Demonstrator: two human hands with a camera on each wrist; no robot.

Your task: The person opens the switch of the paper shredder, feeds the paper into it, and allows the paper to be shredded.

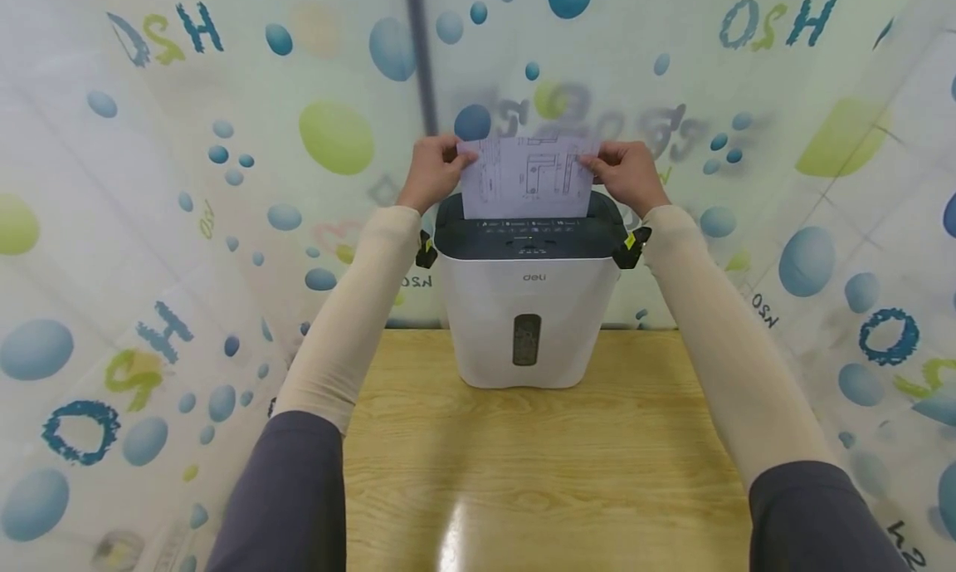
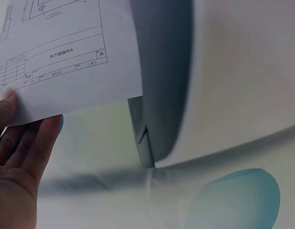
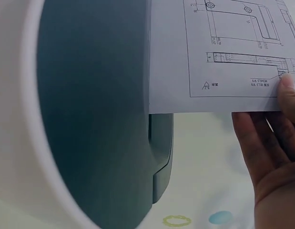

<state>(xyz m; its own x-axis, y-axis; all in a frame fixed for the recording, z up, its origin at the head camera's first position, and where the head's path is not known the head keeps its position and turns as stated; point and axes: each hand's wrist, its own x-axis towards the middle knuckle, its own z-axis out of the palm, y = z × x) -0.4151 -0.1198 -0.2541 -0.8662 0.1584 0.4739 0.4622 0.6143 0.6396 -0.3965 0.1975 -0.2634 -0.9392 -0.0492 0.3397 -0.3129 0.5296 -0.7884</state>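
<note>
A white paper shredder (image 1: pixel 534 306) with a dark top and "deli" on its front stands on the wooden table. A sheet of paper (image 1: pixel 526 178), printed with a technical drawing, stands upright with its lower edge at the slot on the shredder's top. My left hand (image 1: pixel 436 172) pinches the sheet's left edge near its top, thumb in front and fingers behind. On the opposite edge my right hand (image 1: pixel 627 173) pinches the paper (image 3: pixel 223 95) the same way. Both wrist views show the sheet's edge against the dark shredder top (image 2: pixel 161 71); the slot itself is hidden.
The wooden table (image 1: pixel 545 464) reaches from the shredder toward me. Behind and on both sides hangs a pale curtain (image 1: pixel 336 57) with blue and green dots and lettering. Black straps (image 1: pixel 631 248) sit at both wrists, beside the shredder's sides.
</note>
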